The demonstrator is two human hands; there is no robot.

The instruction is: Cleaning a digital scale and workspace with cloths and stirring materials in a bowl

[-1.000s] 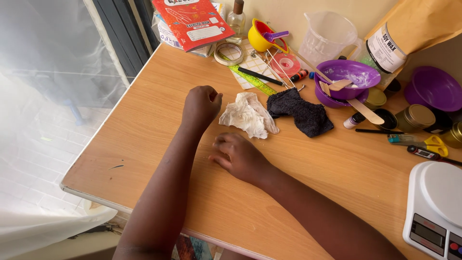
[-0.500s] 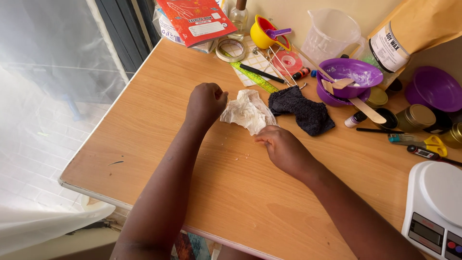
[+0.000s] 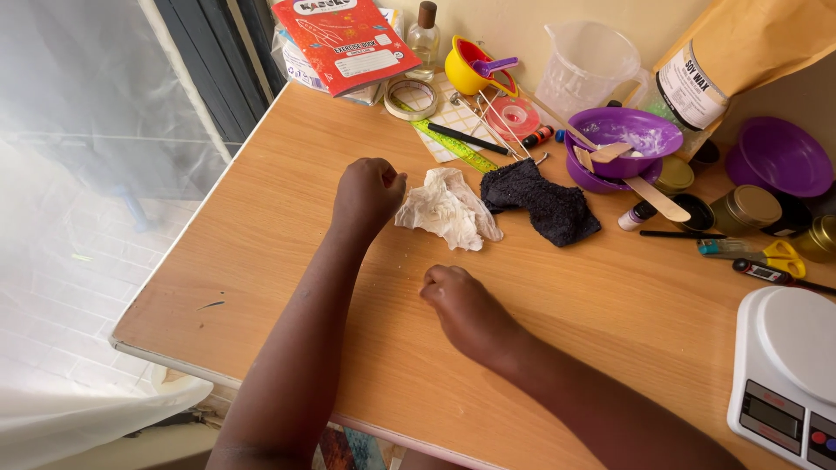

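Note:
My left hand (image 3: 366, 191) rests as a closed fist on the wooden table (image 3: 261, 200), its knuckles touching the left edge of a crumpled white tissue (image 3: 448, 209). My right hand (image 3: 461, 305) is curled with fingertips pressed down on the bare tabletop, a little below the tissue and apart from it. A dark blue cloth (image 3: 540, 200) lies just right of the tissue. Whether either hand holds anything small is hidden.
Along the back stand a red exercise book (image 3: 344, 39), tape roll (image 3: 412, 97), yellow cup (image 3: 470, 70), clear jug (image 3: 588, 65), purple bowls (image 3: 623, 139) with wooden sticks, tins (image 3: 749, 209), scissors (image 3: 766, 254). A white kitchen scale (image 3: 788, 365) sits at right. The table edge drops off at left.
My right hand reached up to the tissue's lower corner, then drew back down and left onto the bare table. The left fist stayed beside the tissue.

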